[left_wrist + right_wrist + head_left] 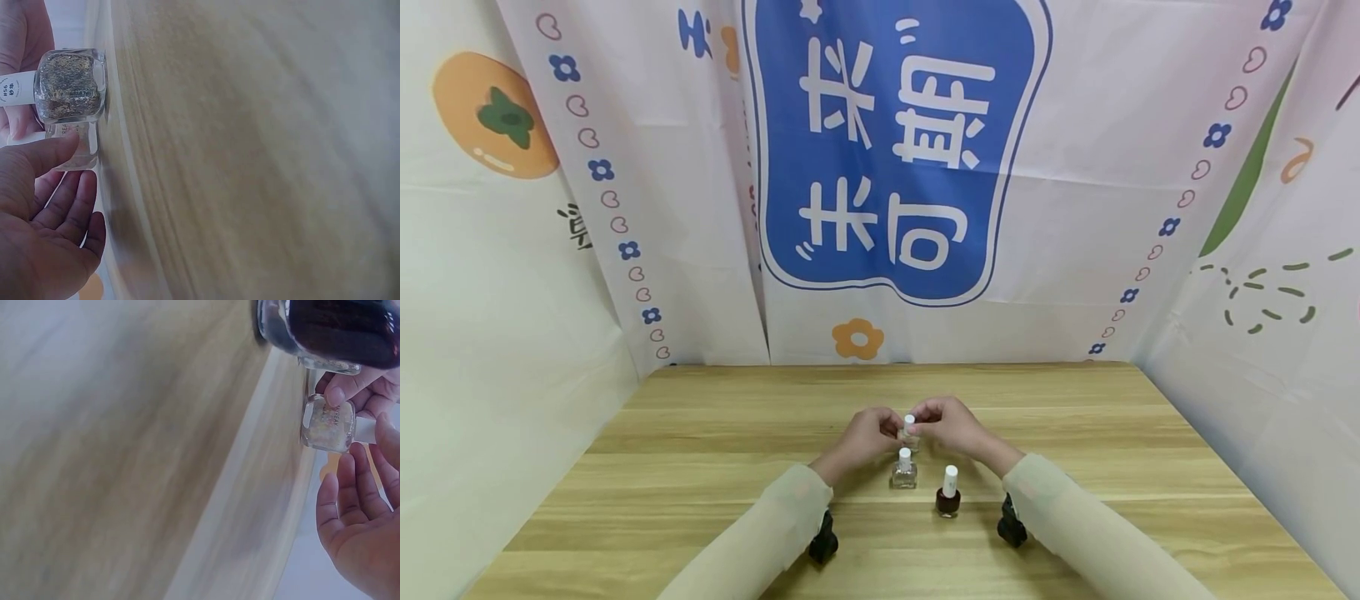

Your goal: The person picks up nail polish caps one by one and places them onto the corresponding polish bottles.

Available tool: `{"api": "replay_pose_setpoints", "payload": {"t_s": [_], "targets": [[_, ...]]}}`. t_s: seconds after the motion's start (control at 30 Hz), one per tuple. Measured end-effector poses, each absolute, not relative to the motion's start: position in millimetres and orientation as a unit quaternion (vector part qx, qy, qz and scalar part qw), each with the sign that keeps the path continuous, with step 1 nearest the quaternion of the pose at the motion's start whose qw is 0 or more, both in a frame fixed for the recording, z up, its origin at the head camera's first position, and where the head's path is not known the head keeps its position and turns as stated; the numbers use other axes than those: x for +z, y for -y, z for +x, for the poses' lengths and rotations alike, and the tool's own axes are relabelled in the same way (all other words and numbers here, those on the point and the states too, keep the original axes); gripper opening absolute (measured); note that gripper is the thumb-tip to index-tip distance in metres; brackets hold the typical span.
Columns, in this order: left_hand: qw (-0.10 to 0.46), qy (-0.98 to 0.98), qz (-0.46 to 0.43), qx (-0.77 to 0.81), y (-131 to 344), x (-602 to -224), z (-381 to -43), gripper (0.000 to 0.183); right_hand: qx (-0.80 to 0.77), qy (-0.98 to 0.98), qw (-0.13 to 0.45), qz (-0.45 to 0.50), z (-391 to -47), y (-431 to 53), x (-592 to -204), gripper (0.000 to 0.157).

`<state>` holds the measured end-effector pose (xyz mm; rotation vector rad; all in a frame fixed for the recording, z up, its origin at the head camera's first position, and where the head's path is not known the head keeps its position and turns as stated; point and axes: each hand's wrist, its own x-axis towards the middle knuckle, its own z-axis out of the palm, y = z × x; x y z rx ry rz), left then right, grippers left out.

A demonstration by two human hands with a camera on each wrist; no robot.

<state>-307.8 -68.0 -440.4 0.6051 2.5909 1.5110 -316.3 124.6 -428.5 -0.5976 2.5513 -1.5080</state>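
Observation:
Three white-capped nail polish bottles stand upright on the table. Both hands are at the farthest one, a clear bottle with pale glitter [328,428]. My left hand [871,433] holds its glass body from the left, the thumb lying on the front. From the right, my right hand [951,425] pinches its white cap [909,422], with the other fingers spread loosely. Just in front stands a clear bottle with dark gold glitter [69,86], which neither hand grips. A dark red bottle [948,502] stands nearer and to the right.
A wooden table [700,467] carries the bottles. Behind it hangs a white printed cloth [1045,325] with a blue panel, and more cloth closes both sides. Dark wrist devices [823,540] sit beneath the light sleeves.

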Motion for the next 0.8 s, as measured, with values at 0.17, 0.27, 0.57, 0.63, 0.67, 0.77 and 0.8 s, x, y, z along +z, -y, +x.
{"api": "replay_pose_setpoints", "payload": {"t_s": [0.17,0.27,0.57,0.63,0.67,0.77,0.8], "targets": [[0.042,-0.846,0.197,0.493,68,-441,-308,0.016,-0.500,-0.841,0.055,-0.200,-316,-124,-429,0.013],[0.045,-0.845,0.195,0.495,68,-442,-309,0.016,-0.501,-0.840,0.055,-0.202,-315,-124,-429,0.014],[0.040,-0.846,0.194,0.495,71,-440,-311,0.020,-0.497,-0.843,0.058,-0.197,-313,-128,-423,0.015],[0.037,-0.844,0.199,0.497,72,-438,-311,0.021,-0.496,-0.844,0.054,-0.195,-313,-130,-420,0.017],[0.034,-0.844,0.201,0.497,73,-436,-311,0.022,-0.497,-0.844,0.052,-0.194,-313,-131,-419,0.018],[0.031,-0.847,0.198,0.493,76,-430,-309,0.026,-0.498,-0.844,0.049,-0.191,-313,-134,-415,0.020],[0.029,-0.848,0.197,0.491,77,-428,-308,0.027,-0.497,-0.845,0.047,-0.190,-313,-136,-413,0.022]]}}
